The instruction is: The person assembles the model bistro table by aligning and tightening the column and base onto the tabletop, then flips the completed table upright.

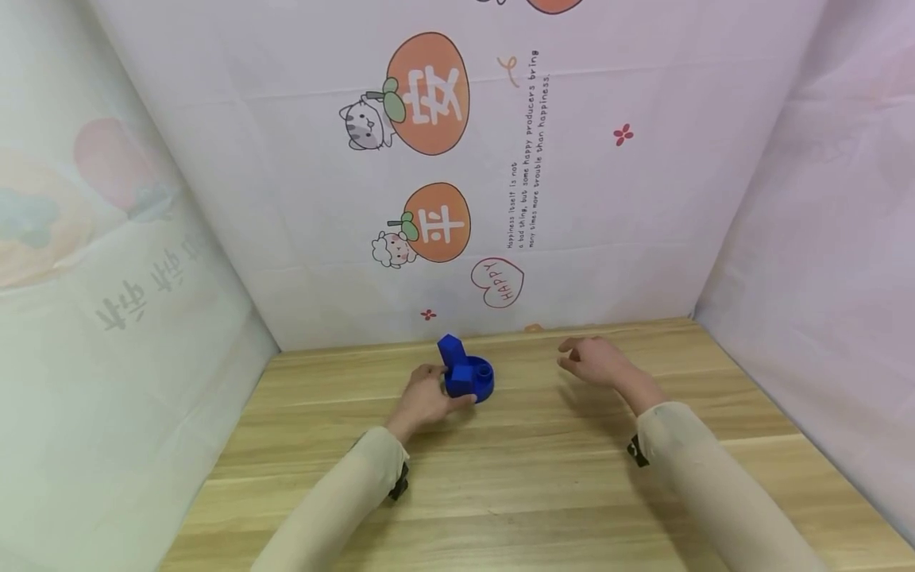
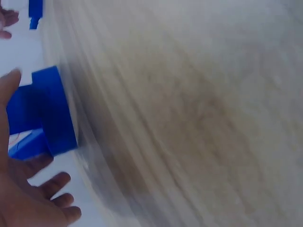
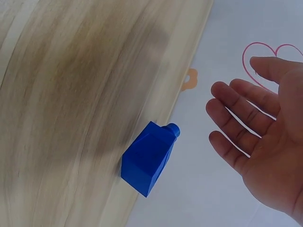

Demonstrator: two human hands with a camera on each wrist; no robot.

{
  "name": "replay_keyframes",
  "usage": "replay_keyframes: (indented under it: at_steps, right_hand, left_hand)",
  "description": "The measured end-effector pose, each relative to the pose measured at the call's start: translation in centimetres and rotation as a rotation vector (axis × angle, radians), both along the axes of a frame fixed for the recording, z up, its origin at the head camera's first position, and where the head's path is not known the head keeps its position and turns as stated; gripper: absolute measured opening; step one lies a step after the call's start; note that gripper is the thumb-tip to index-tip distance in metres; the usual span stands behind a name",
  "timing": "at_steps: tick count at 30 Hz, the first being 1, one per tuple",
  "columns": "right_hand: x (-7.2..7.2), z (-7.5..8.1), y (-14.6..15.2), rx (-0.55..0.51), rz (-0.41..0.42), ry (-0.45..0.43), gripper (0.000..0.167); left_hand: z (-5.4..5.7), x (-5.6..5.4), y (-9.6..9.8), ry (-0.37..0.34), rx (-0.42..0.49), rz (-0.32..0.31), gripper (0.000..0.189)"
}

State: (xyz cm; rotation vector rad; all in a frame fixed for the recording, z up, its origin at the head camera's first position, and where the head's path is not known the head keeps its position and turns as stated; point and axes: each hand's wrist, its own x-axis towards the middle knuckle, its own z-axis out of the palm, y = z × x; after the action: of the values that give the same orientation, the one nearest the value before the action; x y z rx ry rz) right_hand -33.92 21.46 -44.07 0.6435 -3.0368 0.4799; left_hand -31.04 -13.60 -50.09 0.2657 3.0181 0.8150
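Note:
A round blue base point(image 1: 486, 391) with a raised rim sits on the wooden table near the back wall. Inside it are a short blue post point(image 1: 484, 372) and an angular blue block point(image 1: 461, 377), with a longer blue block point(image 1: 451, 349) leaning up behind. My left hand point(image 1: 425, 396) holds the base from the left, thumb at the front and fingers behind; some fingertips show under it in the left wrist view. Off to the right, my right hand point(image 1: 596, 361) hovers with nothing held. Beside its fingers, a blue block with a peg point(image 3: 147, 158) appears in the right wrist view, apart from them; the head view hides it.
The wooden table point(image 1: 500, 492) meets a white printed cloth wall point(image 1: 572, 262) at its back edge. More cloth hangs on the left point(image 1: 143, 381) and right point(image 1: 808, 318) sides.

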Motion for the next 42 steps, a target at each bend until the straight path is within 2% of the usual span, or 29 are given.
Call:
replay_keyframes:
  at_steps: [4,8,14,20,23,26,30,33,38,42]
  right_hand:
    - [0.1,0.1,0.0,0.001,0.004,0.004,0.04]
    - [0.0,0.0,0.5,0.002,-0.007,0.008,0.041]
    - [0.1,0.5,1.3,0.013,-0.061,0.022,0.042]
    - [-0.1,0.8,2.2,0.029,-0.112,0.062,0.042]
    - [-0.1,0.9,2.7,0.046,-0.148,0.064,0.041]
    - [-0.1,1.0,3.3,0.069,-0.19,0.042,0.045]
    - [-0.2,0.9,4.3,0.113,-0.25,0.013,0.049]
    - [-0.2,0.5,4.9,0.138,-0.289,-0.024,0.053]
    - [-0.1,0.0,5.5,0.149,-0.329,-0.128,0.067]
    - [-0.3,-0.4,5.8,0.155,-0.347,-0.157,0.073]
  left_hand:
    - [-0.1,0.2,0.5,-0.013,-0.049,0.007,0.096]
    - [-0.4,0.3,0.6,-0.022,-0.055,0.017,0.087]
    - [0.0,0.1,0.7,-0.031,-0.05,0.033,0.096]
    - [0.4,-0.3,0.9,-0.062,0.063,0.029,0.079]
    - [0.4,-0.4,0.9,-0.072,0.111,0.044,0.078]
    - [0.4,-0.4,0.8,-0.078,0.089,0.051,0.083]
    - [0.4,-0.8,0.5,-0.086,0.089,0.031,0.08]
    - [0.5,-1.1,0.2,-0.097,0.129,0.005,0.078]
    - [0.3,-1.4,-0.3,-0.1,0.153,-0.039,0.087]
    - [0.2,-1.5,-0.6,-0.122,0.206,-0.032,0.082]
